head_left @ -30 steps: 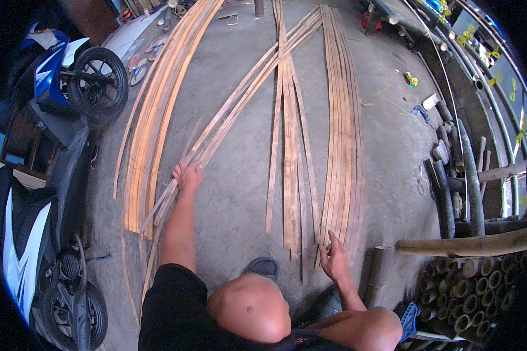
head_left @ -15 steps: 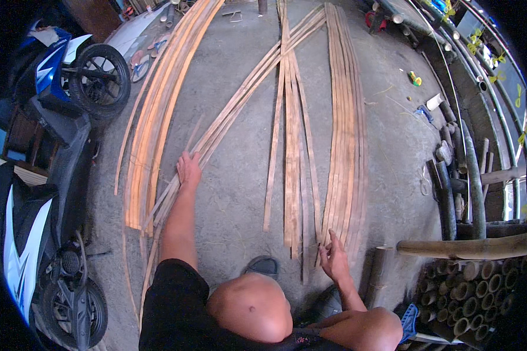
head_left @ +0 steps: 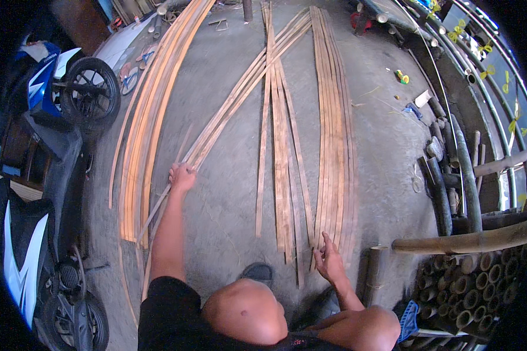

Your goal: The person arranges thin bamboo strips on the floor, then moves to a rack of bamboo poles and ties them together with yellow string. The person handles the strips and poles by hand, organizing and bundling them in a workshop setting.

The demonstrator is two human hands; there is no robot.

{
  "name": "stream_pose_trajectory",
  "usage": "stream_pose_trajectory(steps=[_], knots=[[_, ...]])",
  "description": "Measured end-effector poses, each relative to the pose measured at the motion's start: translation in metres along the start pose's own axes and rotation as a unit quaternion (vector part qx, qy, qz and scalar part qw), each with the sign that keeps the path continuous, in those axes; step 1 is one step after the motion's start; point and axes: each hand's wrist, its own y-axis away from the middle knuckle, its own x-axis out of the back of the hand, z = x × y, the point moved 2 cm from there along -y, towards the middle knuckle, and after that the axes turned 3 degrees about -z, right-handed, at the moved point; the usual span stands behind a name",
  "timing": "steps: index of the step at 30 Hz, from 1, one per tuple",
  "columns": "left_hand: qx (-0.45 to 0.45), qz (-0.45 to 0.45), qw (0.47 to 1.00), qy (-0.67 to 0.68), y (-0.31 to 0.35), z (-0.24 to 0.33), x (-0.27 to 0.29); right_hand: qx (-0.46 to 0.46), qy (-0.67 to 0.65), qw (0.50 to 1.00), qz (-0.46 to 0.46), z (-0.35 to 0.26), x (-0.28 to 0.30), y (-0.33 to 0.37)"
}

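My left hand is closed around a bundle of long bamboo strips, which slants from the far middle down toward the left. My palm hides part of the bundle, and its near ends pass by the orange-toned strips on the floor. My right hand is open, index finger stretched out and thumb apart, close to the near ends of the right-hand row of strips. Whether it touches them I cannot tell. Between my hands lies a middle group of strips, crossed at its far part by the slanting bundle.
A blue and white motorbike stands along the left. Cut bamboo tubes are stacked at the lower right beneath a thick bamboo pole. An upright bamboo piece is near my right knee. Sandals lie at the far left.
My left hand has slid nearer along the slanting strips, its fingers now more curled around them. My right hand stays by the strip ends. The whole view has shifted slightly.
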Motion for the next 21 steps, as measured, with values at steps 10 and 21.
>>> stream_pose_trajectory(steps=[10, 21], knots=[[0.035, -0.141, 0.959, 0.245, 0.036, 0.02, 0.147, 0.057, 0.022, 0.997, 0.045, 0.012, 0.0, -0.005], [0.12, 0.03, 0.948, 0.292, 0.194, 0.02, 0.349, 0.061, 0.019, 0.998, 0.007, 0.023, -0.001, 0.001]])
